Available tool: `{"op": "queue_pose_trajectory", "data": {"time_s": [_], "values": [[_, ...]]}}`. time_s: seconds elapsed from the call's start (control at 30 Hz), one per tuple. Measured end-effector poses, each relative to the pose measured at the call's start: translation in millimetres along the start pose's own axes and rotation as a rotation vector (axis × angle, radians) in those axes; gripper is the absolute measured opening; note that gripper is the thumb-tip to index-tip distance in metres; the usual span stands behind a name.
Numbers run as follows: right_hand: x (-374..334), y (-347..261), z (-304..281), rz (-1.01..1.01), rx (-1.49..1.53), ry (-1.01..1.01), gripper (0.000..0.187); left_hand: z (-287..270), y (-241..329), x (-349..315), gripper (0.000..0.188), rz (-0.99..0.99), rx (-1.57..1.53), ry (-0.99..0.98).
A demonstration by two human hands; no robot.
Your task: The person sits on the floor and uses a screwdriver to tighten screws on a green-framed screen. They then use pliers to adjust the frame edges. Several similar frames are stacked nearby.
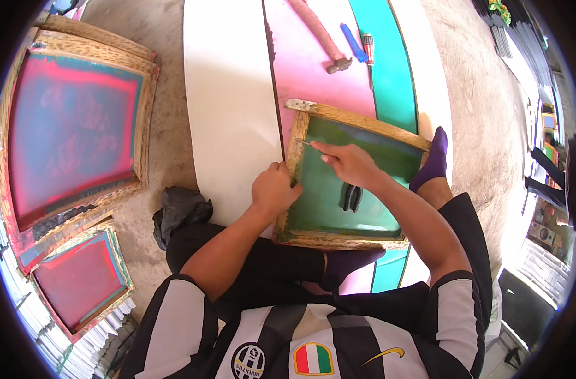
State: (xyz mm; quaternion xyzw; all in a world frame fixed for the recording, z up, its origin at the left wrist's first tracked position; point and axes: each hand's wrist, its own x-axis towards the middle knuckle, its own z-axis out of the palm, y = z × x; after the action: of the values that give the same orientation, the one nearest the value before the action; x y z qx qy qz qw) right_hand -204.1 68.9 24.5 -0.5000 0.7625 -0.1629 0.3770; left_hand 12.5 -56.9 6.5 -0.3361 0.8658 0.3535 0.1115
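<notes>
Across my lap lies a wooden screen-printing frame (370, 120) with green mesh (326, 183). My left hand (275, 188) is closed round its left rail, with the knuckles outward and the thumb near the inner edge. My right hand (350, 163) is above the mesh, closed on a slim metal tool (303, 142). The tool's tip meets the upper part of the left rail; its handle is hidden in my fingers, so its exact kind does not show. Black-handled pliers (352, 198) rest on the mesh below my right wrist.
Beyond the frame, a hammer (326, 44), a blue slim tool (353, 42) and a screwdriver (368, 49) lie on the striped board (231, 82). Leftward are two larger and smaller red-meshed frames (73, 139), (83, 281) and a black plastic bag (182, 211).
</notes>
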Motion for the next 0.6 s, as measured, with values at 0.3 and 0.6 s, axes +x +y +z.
{"op": "queue_pose_trajectory", "data": {"time_s": [0.3,0.6], "values": [[7,4,-11,-0.061,-0.187,-0.023,0.046,4,-3,-1,0.052,0.015,-0.016,0.049],[6,-22,-21,0.008,-0.531,-0.109,0.044,4,-7,-3,0.053,0.008,0.001,0.053]]}}
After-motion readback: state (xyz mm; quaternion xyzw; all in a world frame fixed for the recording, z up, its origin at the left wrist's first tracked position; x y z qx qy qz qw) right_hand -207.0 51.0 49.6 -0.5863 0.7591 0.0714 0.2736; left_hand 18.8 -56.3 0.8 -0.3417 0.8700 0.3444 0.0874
